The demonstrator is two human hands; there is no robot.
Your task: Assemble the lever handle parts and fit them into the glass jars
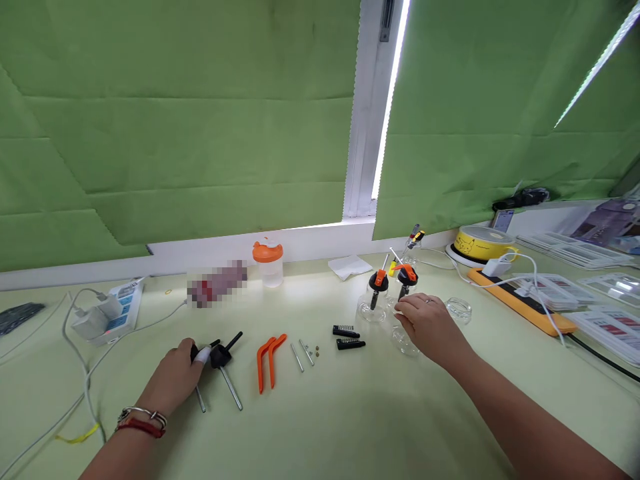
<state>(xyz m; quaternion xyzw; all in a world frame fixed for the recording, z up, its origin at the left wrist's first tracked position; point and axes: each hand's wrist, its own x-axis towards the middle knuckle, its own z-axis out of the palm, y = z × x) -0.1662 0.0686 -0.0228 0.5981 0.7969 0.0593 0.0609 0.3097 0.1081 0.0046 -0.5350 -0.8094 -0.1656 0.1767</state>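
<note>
My left hand [173,377] rests on the pale green table [320,427], its fingers closed on a black dispenser head with a metal tube [200,357]. A second black head with a tube [226,367] lies just right of it. My right hand [430,327] reaches to small clear glass bottles [405,340], its fingers curled over one of them. Two assembled bottles with black and orange tops [379,293] stand just behind that hand. Between my hands lie two orange levers [267,360], two metal pins [303,353] and two black springs [349,337].
A power strip with a charger [107,313] and cables sits at the left. An orange-lidded cup [269,261] and white tissue [350,267] stand by the window sill. An orange power strip [520,300], a yellow round tin [480,243] and trays of parts fill the right.
</note>
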